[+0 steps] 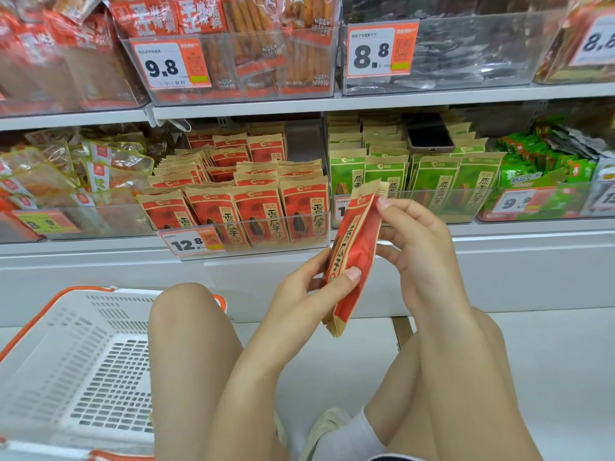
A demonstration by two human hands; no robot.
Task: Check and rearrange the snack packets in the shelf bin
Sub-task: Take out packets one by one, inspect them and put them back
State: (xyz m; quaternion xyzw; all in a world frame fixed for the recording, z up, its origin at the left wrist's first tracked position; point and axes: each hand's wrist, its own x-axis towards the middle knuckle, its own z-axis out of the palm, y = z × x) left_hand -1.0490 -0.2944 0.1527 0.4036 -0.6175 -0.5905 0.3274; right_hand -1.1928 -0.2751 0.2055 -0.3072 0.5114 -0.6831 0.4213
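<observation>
A person crouched before a shop shelf holds one red snack packet (354, 257) between both hands, in front of and below the lower shelf. The packet is seen nearly edge-on, its long axis running from about 1 o'clock at the top to 7 o'clock at the bottom, printed red face turned toward 9 o'clock. The left hand (309, 291) pinches its lower half, thumb pressed on the red face, fingers behind. The right hand (412, 247) pinches the upper right edge near the top corner, thumb tip on the edge, fingers curled behind.

At 10 o'clock from the packet stands the clear shelf bin (243, 241), filled with matching red packets (233, 207) standing upright in rows, faces forward; those at the back lie looser and lower. A price tag (191, 242) reading 12.8 is fixed to the bin's front wall at its left corner. Just right of it, a second clear bin holds green packets (429, 184), with a phone (429, 136) lying flat on top of them at 12 o'clock from the hands.

The packet's top corner overlaps the green bin's front wall in view; its bottom end hangs free above the pale floor. A white basket (83, 354) with an orange rim sits at 8 o'clock beside the person's left knee.
</observation>
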